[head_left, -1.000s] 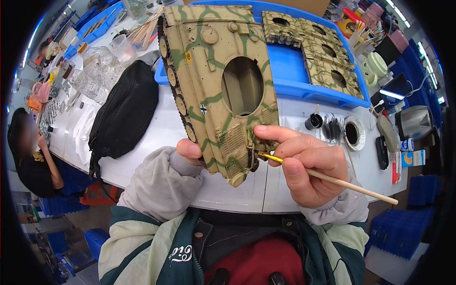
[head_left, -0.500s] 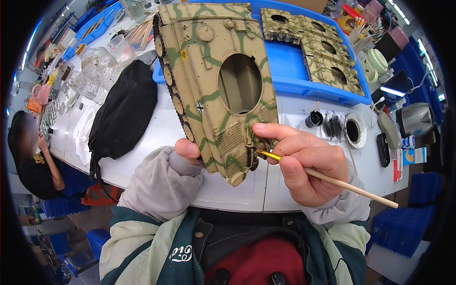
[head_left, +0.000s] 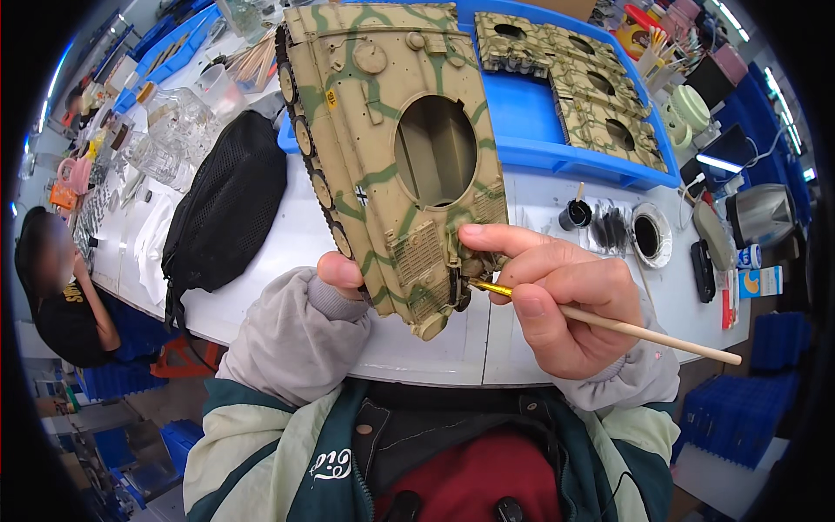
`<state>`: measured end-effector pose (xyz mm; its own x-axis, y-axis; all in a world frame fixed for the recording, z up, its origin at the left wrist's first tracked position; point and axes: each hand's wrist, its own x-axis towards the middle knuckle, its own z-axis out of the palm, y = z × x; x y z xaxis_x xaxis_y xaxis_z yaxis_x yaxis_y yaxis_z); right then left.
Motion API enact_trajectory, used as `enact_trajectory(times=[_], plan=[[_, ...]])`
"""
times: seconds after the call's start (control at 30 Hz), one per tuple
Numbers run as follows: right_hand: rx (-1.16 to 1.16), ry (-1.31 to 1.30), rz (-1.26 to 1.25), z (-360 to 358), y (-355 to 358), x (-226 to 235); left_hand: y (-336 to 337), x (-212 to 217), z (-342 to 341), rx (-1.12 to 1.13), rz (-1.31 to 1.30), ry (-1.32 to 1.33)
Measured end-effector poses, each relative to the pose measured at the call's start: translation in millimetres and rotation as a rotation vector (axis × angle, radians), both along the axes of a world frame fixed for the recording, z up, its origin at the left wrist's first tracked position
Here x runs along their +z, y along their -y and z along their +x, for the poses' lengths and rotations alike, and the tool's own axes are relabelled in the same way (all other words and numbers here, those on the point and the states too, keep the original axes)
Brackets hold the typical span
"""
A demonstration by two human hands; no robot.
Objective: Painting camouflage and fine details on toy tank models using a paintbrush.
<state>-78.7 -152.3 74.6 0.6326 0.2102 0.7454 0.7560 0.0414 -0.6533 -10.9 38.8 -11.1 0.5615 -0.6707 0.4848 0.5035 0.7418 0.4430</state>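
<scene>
A model tank hull (head_left: 374, 139), tan with green camouflage bands and a round opening in its top, is held tilted above the table. My left hand (head_left: 341, 272) grips its lower left side; the thumb shows and the other fingers are hidden beneath. In my right hand (head_left: 570, 300) is a thin paintbrush (head_left: 648, 334) with a pale wooden handle and a gold ferrule, pinched between thumb and fingers. The brush tip is at the dark fittings on the hull's lower end. My right index fingertip rests against the hull just above.
A blue tray (head_left: 557, 165) with several similar hulls (head_left: 600, 87) stands behind. To the right are a small black paint pot (head_left: 575, 215) and a foil-rimmed dish (head_left: 645, 237) of dark paint. A black mesh pouch (head_left: 230, 204) and glass jars (head_left: 165, 157) lie left. Another person (head_left: 65, 287) sits far left.
The hull has shifted slightly to the left in my left hand. The paintbrush handle's far end has swung a little to the right, while its tip stays at the hull's lower end.
</scene>
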Motion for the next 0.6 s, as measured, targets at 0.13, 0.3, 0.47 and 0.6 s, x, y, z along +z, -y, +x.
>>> enact_trajectory(times=[0.13, 0.3, 0.47, 0.6], plan=[[-0.038, 0.075, 0.029, 1.7, -0.8, -1.7, 1.6, 2.8, -1.3, 0.001, 0.006, -0.028], [-0.070, 0.107, 0.020, 2.7, -2.7, -2.9, -3.2, 2.0, -0.7, 0.021, 0.020, 0.063], [-0.089, 0.113, 0.005, 2.5, -3.0, -2.1, -6.9, -3.5, -1.4, 0.046, 0.056, 0.023], [-0.077, 0.133, 0.009, 4.0, -3.1, -2.4, 5.2, -2.4, 2.9, 0.092, -0.070, 0.170]])
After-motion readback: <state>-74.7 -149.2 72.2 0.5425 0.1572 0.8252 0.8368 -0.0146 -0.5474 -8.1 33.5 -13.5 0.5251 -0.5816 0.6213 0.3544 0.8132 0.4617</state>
